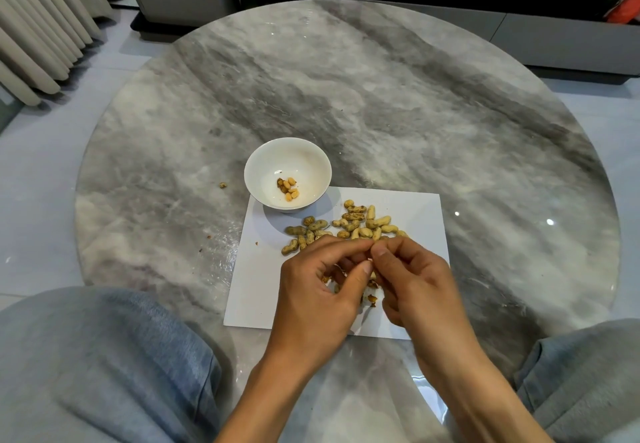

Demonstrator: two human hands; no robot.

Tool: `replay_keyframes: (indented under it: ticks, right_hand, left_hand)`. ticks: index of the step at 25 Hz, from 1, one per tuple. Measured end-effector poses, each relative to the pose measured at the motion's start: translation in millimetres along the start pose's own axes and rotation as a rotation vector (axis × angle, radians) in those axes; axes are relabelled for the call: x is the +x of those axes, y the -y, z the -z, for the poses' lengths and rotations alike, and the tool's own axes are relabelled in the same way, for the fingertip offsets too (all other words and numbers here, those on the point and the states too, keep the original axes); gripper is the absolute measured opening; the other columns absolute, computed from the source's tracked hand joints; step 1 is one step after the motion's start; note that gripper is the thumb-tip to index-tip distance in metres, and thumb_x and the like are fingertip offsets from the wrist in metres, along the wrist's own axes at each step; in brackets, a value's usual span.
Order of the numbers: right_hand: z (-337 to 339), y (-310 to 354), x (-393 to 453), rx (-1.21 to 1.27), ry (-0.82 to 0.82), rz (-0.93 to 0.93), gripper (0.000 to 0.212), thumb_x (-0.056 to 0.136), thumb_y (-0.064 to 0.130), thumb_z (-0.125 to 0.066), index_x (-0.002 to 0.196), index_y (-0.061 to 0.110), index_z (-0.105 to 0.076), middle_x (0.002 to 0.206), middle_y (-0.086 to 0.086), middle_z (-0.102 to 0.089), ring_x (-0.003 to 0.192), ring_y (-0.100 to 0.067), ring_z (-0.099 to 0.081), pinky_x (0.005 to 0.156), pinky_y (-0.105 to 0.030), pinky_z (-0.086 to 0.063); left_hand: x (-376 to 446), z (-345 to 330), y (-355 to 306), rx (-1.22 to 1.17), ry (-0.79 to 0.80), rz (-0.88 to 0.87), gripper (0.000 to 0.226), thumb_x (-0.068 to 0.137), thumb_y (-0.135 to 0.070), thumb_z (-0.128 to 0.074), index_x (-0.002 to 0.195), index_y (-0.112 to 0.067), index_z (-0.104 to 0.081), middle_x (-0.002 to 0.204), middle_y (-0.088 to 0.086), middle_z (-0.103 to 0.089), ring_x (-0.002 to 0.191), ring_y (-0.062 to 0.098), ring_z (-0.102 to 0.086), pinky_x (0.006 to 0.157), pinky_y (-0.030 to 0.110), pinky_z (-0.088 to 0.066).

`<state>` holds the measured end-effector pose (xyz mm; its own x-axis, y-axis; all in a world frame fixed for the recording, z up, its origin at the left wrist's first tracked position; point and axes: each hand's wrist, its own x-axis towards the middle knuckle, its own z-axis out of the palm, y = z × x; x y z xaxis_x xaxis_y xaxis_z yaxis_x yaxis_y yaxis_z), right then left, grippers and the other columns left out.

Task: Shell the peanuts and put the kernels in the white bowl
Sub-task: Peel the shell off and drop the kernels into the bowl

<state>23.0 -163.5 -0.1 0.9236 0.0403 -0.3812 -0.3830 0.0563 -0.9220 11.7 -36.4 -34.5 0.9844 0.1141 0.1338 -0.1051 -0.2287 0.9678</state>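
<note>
Right now both hands meet over the near part of the white paper sheet, fingertips together. Left hand has thumb and index curled inward, pinching a small item at the spot where the 2 hands touch; right hand does the same from the other side, thumb tip pressed vs. the left thumb. So each grip is pressed together on 1 tiny piece, prob. a peanut or its shell, but it's mostly hidden by the fingers and can't be told for sure. Other fingers of both hands are curled loosely under.

Just below the hands, a few dark shell bits lie on the paper, partly covered by the palms. Just beyond the fingertips sits the pile of unshelled peanuts, spread across the middle of the sheet, approx. 20+ pods, some touching each other.

Further out, the white bowl stands at the far left corner of the paper, its base partly on the sheet. Inside it lie a few yellow kernels plus a darker scrap beside them.

Paper and bowl rest on a round grey marble table. 1 small crumb lies on the table left of the bowl. Knees in grey trousers show at the near edge, L and R.
</note>
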Motion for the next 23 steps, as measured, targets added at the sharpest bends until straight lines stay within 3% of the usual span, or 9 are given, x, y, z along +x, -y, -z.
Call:
replay_keyframes:
  ticks: [3,6,13,18,23]
  right_hand:
    - [-5.9,-9.3,0.1,-0.130,0.024,0.079,0.025,0.105,0.016,-0.046,0.081,0.013,-0.055,0.055,0.017,-0.051,0.045,0.001,-0.046,0.045,-0.010,-0.035]
    - [-3.1,-9.1,1.5,-0.096,0.063,0.049,0.025,0.105,0.013,-0.045,0.081,0.011,-0.053,0.053,0.016,-0.048,0.043,0.000,-0.044,0.043,-0.010,-0.034]
    - [1.6,-5.8,0.6,0.095,0.136,-0.106,0.027,0.103,0.014,-0.049,0.076,0.013,-0.050,0.062,-0.005,-0.041,0.041,-0.008,-0.021,0.040,-0.020,-0.019]
    - [1.0,-8.5,1.5,0.003,0.119,-0.005,0.027,0.102,0.015,-0.051,0.076,0.007,-0.047,0.057,0.000,-0.034,0.043,-0.006,-0.023,0.041,-0.018,-0.023]
    - [0.3,-13.0,3.2,-0.097,0.075,0.135,0.029,0.102,0.014,-0.051,0.075,0.004,-0.050,0.055,0.003,-0.042,0.046,-0.003,-0.034,0.045,-0.013,-0.029]
  left_hand:
    - [0.2,-0.2,-0.7,-0.022,-0.020,-0.006,0.029,0.083,-0.005,-0.075,0.104,-0.025,-0.078,0.091,-0.014,-0.072,0.086,0.009,-0.070,0.073,0.017,-0.052]
    - [-0.7,-0.5,-0.5,-0.036,-0.034,-0.026,0.028,0.082,-0.009,-0.074,0.104,-0.026,-0.077,0.091,-0.014,-0.072,0.084,0.009,-0.070,0.072,0.017,-0.053]
    - [0.0,1.8,5.5,-0.051,-0.009,-0.053,0.028,0.082,-0.008,-0.072,0.108,-0.016,-0.075,0.088,-0.010,-0.071,0.085,0.009,-0.070,0.075,0.018,-0.054]
    - [-1.1,2.6,5.7,-0.024,-0.011,-0.074,0.026,0.082,-0.007,-0.072,0.106,-0.015,-0.076,0.089,-0.011,-0.070,0.085,0.008,-0.069,0.074,0.016,-0.053]
    - [0.6,5.5,2.4,0.006,-0.004,-0.094,0.023,0.084,-0.009,-0.072,0.105,-0.017,-0.078,0.091,-0.011,-0.071,0.087,0.008,-0.069,0.076,0.017,-0.053]
